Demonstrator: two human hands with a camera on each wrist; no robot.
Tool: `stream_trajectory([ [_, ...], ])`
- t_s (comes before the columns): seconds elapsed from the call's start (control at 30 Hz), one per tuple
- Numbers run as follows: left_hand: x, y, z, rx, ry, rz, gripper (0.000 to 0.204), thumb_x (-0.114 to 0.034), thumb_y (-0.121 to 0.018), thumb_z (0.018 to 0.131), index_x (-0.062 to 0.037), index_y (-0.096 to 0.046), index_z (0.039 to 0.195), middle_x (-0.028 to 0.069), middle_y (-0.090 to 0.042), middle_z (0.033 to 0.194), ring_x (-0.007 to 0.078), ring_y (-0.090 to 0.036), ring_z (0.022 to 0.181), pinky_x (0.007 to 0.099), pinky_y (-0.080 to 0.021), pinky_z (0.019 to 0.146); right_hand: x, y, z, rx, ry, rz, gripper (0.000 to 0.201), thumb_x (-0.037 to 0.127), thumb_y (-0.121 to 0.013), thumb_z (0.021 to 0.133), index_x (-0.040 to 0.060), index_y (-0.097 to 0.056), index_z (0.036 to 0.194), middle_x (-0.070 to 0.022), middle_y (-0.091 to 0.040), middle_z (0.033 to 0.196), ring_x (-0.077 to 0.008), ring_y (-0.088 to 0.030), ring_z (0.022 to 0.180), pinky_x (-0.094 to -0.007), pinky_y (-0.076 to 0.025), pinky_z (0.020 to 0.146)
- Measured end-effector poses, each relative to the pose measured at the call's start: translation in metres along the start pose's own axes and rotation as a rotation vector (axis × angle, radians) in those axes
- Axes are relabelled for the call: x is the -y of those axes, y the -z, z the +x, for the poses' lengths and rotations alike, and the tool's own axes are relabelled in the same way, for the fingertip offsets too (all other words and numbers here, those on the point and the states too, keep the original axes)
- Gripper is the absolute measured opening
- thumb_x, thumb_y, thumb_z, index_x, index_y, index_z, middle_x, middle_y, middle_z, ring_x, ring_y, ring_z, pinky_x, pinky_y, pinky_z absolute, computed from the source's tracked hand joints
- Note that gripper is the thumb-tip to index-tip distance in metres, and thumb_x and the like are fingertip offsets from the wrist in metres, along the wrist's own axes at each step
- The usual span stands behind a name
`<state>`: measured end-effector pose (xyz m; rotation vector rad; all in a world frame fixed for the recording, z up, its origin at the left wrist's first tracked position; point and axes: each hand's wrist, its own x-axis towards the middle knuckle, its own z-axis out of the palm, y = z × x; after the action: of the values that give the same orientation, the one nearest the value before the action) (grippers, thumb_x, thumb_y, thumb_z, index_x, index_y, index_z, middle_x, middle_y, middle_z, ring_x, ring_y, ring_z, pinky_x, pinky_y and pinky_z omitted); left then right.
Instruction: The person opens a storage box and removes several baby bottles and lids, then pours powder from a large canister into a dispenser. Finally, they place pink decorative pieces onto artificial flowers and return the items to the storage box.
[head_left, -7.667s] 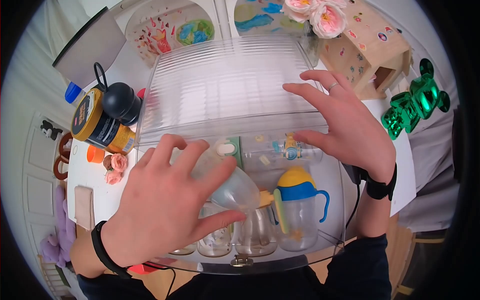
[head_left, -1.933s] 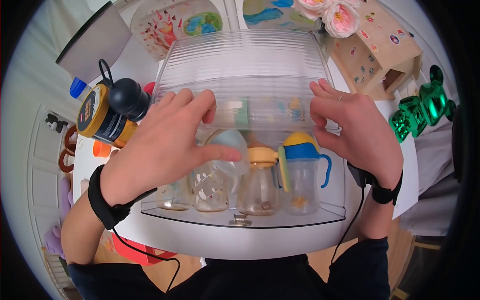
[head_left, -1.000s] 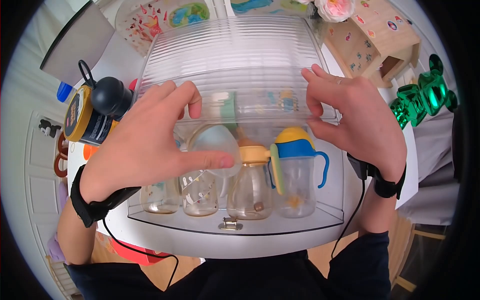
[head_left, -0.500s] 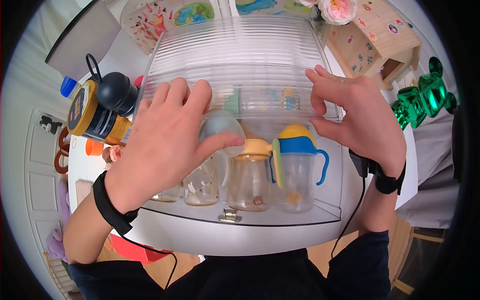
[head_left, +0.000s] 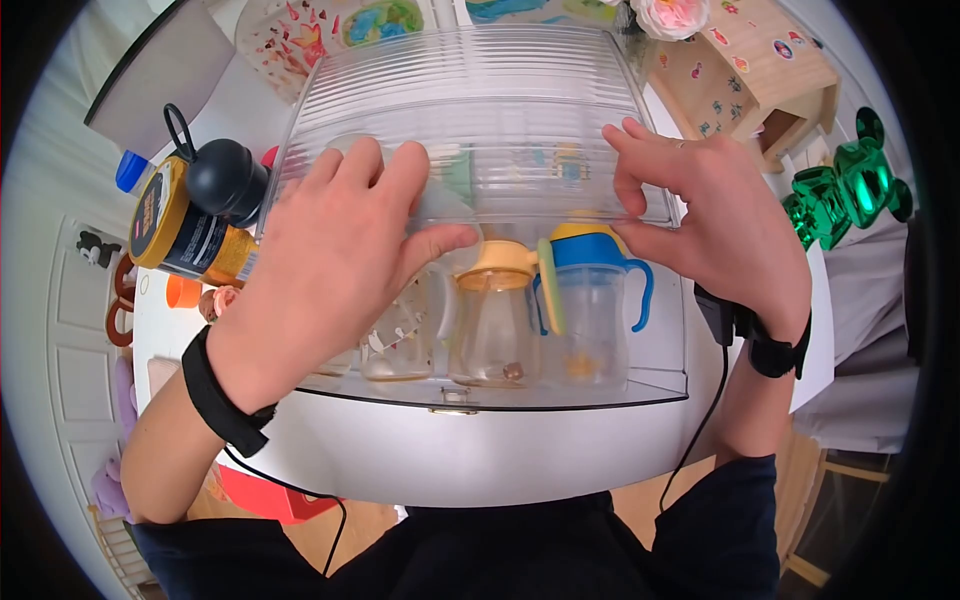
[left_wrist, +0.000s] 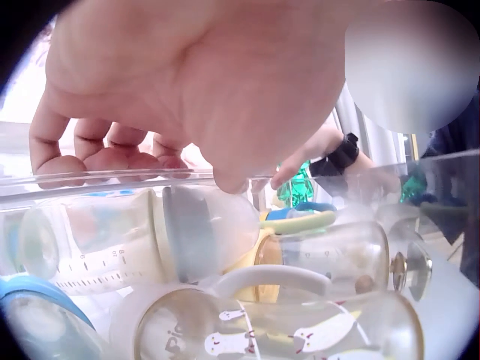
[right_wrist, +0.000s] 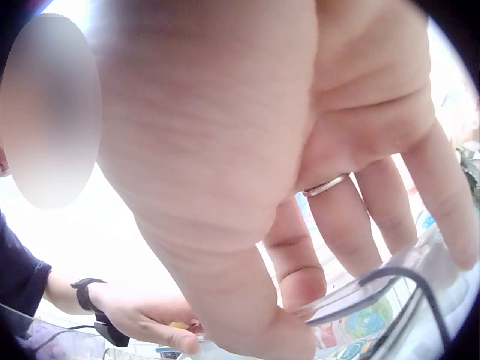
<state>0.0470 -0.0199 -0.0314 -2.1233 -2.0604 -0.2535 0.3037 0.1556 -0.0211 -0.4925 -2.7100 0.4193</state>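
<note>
A clear plastic storage box (head_left: 655,350) with a ribbed lid (head_left: 470,75) stands on the white table, and baby bottles show through it. My left hand (head_left: 345,245) grips the lid's front edge; the left wrist view shows its fingertips over the rim and the thumb on the near side. At the opposite end, my right hand (head_left: 715,205) pinches that edge between thumb and fingers. Inside stand a yellow-collared bottle (head_left: 495,325), a blue-handled sippy cup (head_left: 590,310) and a printed bottle (left_wrist: 300,334). A bottle with a grey-blue cap (left_wrist: 199,225) lies on its side behind them.
On the left stand a yellow-lidded tub (head_left: 170,215) and a dark round bottle (head_left: 225,180). A wooden house (head_left: 745,75) and a shiny green figure (head_left: 845,190) are at the right. Pink flowers (head_left: 670,15) stand behind the box. The table's front edge (head_left: 470,490) curves towards me.
Both hands have come from hovering above the box to its lid edge. Over the last half second the box and its bottles have shifted away from me, with both hands still on the edge.
</note>
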Motion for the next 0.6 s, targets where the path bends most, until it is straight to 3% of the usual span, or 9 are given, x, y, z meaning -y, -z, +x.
stream_trajectory([
  [0.07, 0.005, 0.009, 0.001, 0.088, 0.020, -0.066, 0.048, -0.040, -0.085, 0.098, -0.0046, -0.055, 0.111, 0.0125, -0.057, 0.104, 0.0347, -0.058, 0.097, 0.0448, -0.050, 0.087, 0.002, 0.003, 0.000, 0.029, -0.039, 0.013, 0.027, -0.001, -0.086, 0.077, -0.0024, -0.060, 0.084, -0.0175, -0.068, 0.079, -0.0443, -0.074, 0.113, -0.0448, -0.052, 0.125],
  [0.17, 0.014, 0.045, -0.010, 0.222, -0.027, -0.232, 0.075, -0.050, -0.098, 0.081, -0.0047, -0.059, 0.127, 0.0143, -0.059, 0.120, 0.0369, -0.058, 0.114, 0.0460, -0.050, 0.099, 0.004, 0.012, 0.002, 0.102, -0.127, 0.066, 0.030, 0.005, -0.090, 0.079, -0.0009, -0.062, 0.088, -0.0162, -0.072, 0.084, -0.0414, -0.075, 0.122, -0.0451, -0.050, 0.125],
  [0.3, 0.026, 0.067, -0.042, 0.330, -0.051, -0.189, 0.138, -0.058, -0.108, 0.043, -0.0053, -0.052, 0.157, 0.0210, -0.053, 0.145, 0.0435, -0.053, 0.133, 0.0514, -0.046, 0.114, 0.005, 0.014, -0.010, 0.132, -0.097, 0.092, 0.057, 0.026, -0.101, 0.073, 0.0037, -0.066, 0.111, -0.0157, -0.075, 0.109, -0.0404, -0.067, 0.138, -0.0490, -0.049, 0.123],
  [0.4, 0.026, 0.056, -0.056, 0.193, -0.055, -0.095, 0.126, -0.056, -0.105, 0.052, -0.0069, -0.054, 0.156, 0.0190, -0.055, 0.138, 0.0420, -0.054, 0.123, 0.0523, -0.048, 0.109, 0.022, 0.010, -0.024, 0.114, -0.033, -0.082, 0.095, 0.042, -0.108, 0.057, 0.0094, -0.062, 0.134, -0.0187, -0.067, 0.134, -0.0441, -0.059, 0.145, -0.0517, -0.052, 0.116],
  [0.47, 0.026, 0.051, -0.062, 0.173, -0.024, -0.060, 0.128, -0.056, -0.104, 0.049, -0.0059, -0.053, 0.155, 0.0203, -0.053, 0.141, 0.0430, -0.054, 0.128, 0.0538, -0.049, 0.109, 0.040, 0.013, -0.030, 0.135, -0.052, -0.147, 0.115, 0.049, -0.110, 0.048, 0.0129, -0.059, 0.145, -0.0205, -0.059, 0.145, -0.0465, -0.057, 0.144, -0.0523, -0.053, 0.111],
  [0.53, 0.027, 0.045, -0.067, 0.138, -0.005, -0.048, 0.128, -0.055, -0.103, 0.048, -0.0055, -0.053, 0.155, 0.0208, -0.053, 0.142, 0.0434, -0.054, 0.131, 0.0544, -0.049, 0.109, 0.059, 0.015, -0.033, 0.185, -0.128, -0.102, 0.128, 0.052, -0.111, 0.040, 0.0157, -0.058, 0.150, -0.0216, -0.053, 0.151, -0.0478, -0.056, 0.141, -0.0519, -0.055, 0.107],
  [0.6, 0.028, 0.039, -0.071, 0.085, 0.010, -0.061, 0.126, -0.055, -0.102, 0.049, -0.0057, -0.054, 0.154, 0.0207, -0.053, 0.140, 0.0432, -0.055, 0.129, 0.0541, -0.050, 0.107, 0.069, 0.012, -0.036, 0.203, -0.158, -0.086, 0.123, 0.041, -0.109, 0.043, 0.0158, -0.056, 0.151, -0.0199, -0.051, 0.150, -0.0459, -0.059, 0.131, -0.0497, -0.056, 0.101],
])
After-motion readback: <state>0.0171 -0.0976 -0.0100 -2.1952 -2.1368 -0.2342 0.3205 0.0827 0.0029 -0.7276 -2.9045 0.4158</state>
